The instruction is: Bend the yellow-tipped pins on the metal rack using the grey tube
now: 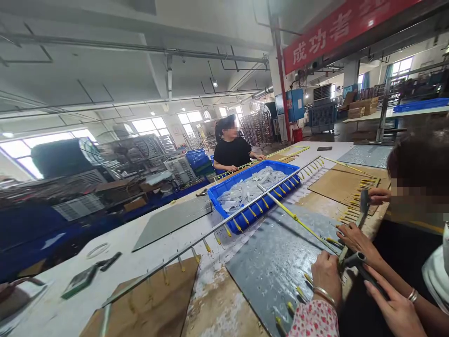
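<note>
At the table's near right edge, my left hand (327, 274), in a floral sleeve with a bracelet, is closed on the near bar of a metal hanging rack (294, 216). The rack has rows of yellow-coated hooks and lies across the table and over a blue crate. My right hand (398, 304) grips the dark handle of a hammer (358, 262), whose head is right beside my left hand at the bar. A co-worker's hand (355, 239) rests on the same bar further along, and the co-worker's other hand (380, 196) holds another hammer (365, 206). My left fingertips are partly hidden.
The blue crate (235, 224) holds many pale flat pieces. Grey sheets (277, 255) and brown boards (147, 304) lie on the table. A green-and-black box (80, 281) lies at left. Another person (233, 152) sits across, handling a second yellow rack (300, 150).
</note>
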Demonstrator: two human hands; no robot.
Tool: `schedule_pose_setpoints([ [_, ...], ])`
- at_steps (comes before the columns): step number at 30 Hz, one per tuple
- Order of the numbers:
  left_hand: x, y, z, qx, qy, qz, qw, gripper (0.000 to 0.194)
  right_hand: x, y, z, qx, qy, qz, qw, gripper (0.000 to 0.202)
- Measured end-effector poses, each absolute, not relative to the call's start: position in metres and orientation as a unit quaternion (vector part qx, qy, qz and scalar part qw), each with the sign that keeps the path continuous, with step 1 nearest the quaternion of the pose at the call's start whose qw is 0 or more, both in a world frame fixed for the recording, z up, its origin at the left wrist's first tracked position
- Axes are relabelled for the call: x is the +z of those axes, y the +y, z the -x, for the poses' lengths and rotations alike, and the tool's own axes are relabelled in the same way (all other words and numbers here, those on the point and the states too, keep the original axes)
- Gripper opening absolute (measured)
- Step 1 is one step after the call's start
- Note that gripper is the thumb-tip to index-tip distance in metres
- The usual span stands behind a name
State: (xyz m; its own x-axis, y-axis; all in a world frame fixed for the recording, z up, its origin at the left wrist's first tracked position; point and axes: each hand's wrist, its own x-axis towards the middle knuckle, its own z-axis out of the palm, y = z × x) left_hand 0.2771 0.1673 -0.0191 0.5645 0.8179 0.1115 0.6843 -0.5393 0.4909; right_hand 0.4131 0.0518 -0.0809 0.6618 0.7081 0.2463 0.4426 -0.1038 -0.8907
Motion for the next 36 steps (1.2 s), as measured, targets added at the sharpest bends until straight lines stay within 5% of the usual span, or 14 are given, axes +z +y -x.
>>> schedule_pose_setpoints([
  [9,-0.017,0.168,-0.273,0.177,0.439,-0.844,0.251,0.018,-0.084,0.054,-0.412,0.045,-0.425,0.711,0.558,0.041],
  [21,-0.005,0.165,-0.273,0.164,0.441,-0.853,0.226,0.016,-0.070,0.043,-0.402,0.128,-0.395,0.725,0.550,0.057],
  [36,-0.001,0.165,-0.271,0.193,0.444,-0.855,0.188,0.011,-0.043,0.041,-0.387,0.144,-0.403,0.711,0.558,0.052],
])
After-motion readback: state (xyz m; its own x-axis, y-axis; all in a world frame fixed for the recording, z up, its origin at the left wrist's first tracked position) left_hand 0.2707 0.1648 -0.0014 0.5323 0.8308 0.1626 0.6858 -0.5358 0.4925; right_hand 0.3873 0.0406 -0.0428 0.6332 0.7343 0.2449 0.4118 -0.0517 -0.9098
